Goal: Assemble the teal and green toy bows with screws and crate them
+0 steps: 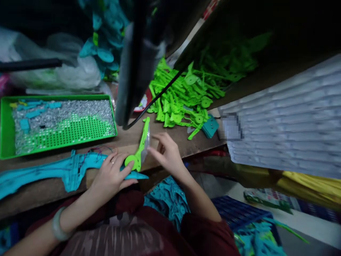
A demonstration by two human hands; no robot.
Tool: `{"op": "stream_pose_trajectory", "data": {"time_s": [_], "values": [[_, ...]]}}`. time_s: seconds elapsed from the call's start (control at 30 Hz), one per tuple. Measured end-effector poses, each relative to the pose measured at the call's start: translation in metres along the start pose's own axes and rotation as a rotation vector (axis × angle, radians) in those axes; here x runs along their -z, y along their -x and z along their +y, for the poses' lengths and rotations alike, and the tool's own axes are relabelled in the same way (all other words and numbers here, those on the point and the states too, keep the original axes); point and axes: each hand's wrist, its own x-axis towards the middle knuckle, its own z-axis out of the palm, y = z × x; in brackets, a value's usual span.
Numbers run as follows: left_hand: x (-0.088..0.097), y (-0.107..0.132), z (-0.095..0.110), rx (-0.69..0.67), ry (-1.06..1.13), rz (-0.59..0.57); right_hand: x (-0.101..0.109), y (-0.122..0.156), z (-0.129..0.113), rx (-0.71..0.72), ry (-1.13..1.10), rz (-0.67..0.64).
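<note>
My left hand [112,174] rests on the wooden table edge and pinches the round end of a bright green plastic piece [141,147] between thumb and fingers. The piece points away from me, with a small clear part along its right side. My right hand [166,153] is just right of it, fingers loosely curled, fingertips touching or nearly touching the clear part. A long teal plastic bow-shaped piece [53,170] lies on the table under and left of my left hand.
A green tray [5,128] of small silver bits stands at the left. A pile of green plastic pieces [186,96] lies behind. A dark machine arm [133,67] hangs above the table. White corrugated sheets [287,121] are at right; teal pieces [167,199] lie in my lap.
</note>
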Motion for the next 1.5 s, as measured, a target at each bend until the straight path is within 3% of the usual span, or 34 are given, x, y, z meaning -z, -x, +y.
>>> {"op": "stream_pose_trajectory", "data": {"time_s": [0.07,0.13,0.23,0.4,0.57,0.63,0.73,0.87,1.0,1.1,1.27,1.5], "values": [[-0.002,0.002,-0.001,-0.045,-0.036,0.037,0.003,-0.012,0.013,-0.229,-0.231,0.127],[-0.003,0.004,-0.002,-0.088,-0.064,0.078,0.000,-0.024,0.021,-0.366,-0.531,0.045],[-0.001,0.006,-0.003,-0.112,-0.071,0.124,-0.007,-0.037,0.023,-0.360,-0.750,-0.066],[0.016,-0.011,0.009,-0.038,-0.107,0.006,-0.010,-0.036,0.018,-0.257,-0.799,-0.040],[0.038,-0.042,0.023,0.173,-0.304,-0.096,-0.010,-0.033,0.023,-0.227,-0.830,-0.023],[0.046,-0.047,0.028,0.204,-0.230,-0.126,-0.011,-0.033,0.025,-0.226,-0.839,-0.022],[0.052,-0.052,0.034,0.188,0.083,-0.148,-0.011,-0.032,0.026,-0.229,-0.848,-0.030],[0.035,-0.065,0.030,0.365,0.372,-0.136,-0.011,-0.030,0.028,-0.241,-0.846,-0.034],[0.009,-0.073,0.018,0.558,0.591,-0.371,-0.009,-0.031,0.030,-0.275,-0.824,-0.069],[0.006,-0.071,0.013,0.594,0.651,-0.372,-0.004,-0.040,0.030,-0.285,-0.834,-0.069],[0.012,-0.071,0.013,0.605,0.686,-0.366,-0.002,-0.063,0.022,-0.194,-0.834,0.109],[0.010,-0.071,0.016,0.613,0.668,-0.350,-0.004,-0.061,0.020,-0.202,-0.764,0.175]]}}
